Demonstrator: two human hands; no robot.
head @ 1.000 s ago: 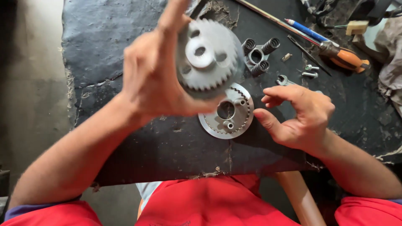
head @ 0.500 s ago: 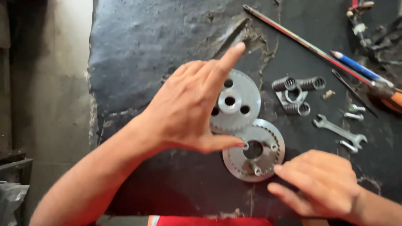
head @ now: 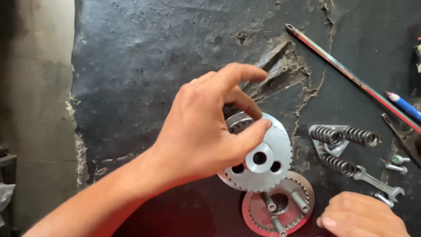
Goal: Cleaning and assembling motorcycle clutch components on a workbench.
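Gripping the toothed gear [head: 263, 156] by its rim only, the left hand [head: 206, 131] may drop it onto the posted clutch plate [head: 280, 204]; right hand [head: 362, 217] grip undeterminable.

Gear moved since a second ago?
Yes. The gear was raised in the left hand above the plate; it is now down, overlapping the plate's upper-left edge.

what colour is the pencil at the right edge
Blue, with a red tip; the pencil lies at the right edge of the head view.
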